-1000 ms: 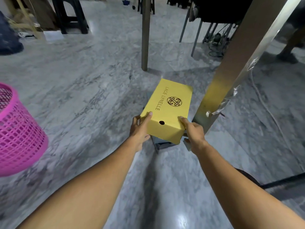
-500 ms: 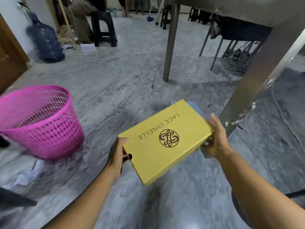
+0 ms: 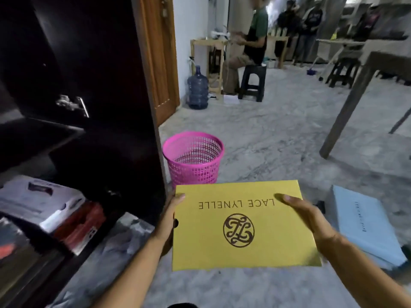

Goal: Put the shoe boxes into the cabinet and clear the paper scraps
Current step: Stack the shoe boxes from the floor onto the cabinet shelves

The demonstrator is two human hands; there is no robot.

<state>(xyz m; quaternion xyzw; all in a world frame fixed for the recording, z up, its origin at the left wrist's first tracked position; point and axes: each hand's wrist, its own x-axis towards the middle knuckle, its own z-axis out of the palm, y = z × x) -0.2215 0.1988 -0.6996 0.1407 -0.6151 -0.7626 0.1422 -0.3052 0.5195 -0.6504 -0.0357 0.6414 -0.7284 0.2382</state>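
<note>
I hold a yellow shoe box (image 3: 240, 227) marked LACE LYNELLE level in front of me, above the floor. My left hand (image 3: 170, 215) grips its left end, thumb on the lid. On the right end rests my right hand (image 3: 307, 216), fingers over the lid. The dark cabinet (image 3: 93, 103) stands open on the left. Its lower shelf carries a grey box (image 3: 37, 198) and a red box (image 3: 82, 223). A pale blue shoe box (image 3: 364, 225) lies on the floor to the right. No paper scraps are plainly visible.
A pink mesh basket (image 3: 193, 158) stands on the marble floor beside the cabinet's side panel. A table leg (image 3: 347, 112) rises at the right. Farther back are a water jug (image 3: 198, 90), a black stool (image 3: 252, 82), a seated person and other people standing.
I have lifted the yellow box off the stack by the table leg and turned left with it; the open cabinet has come into view and the blue box stays on the floor.
</note>
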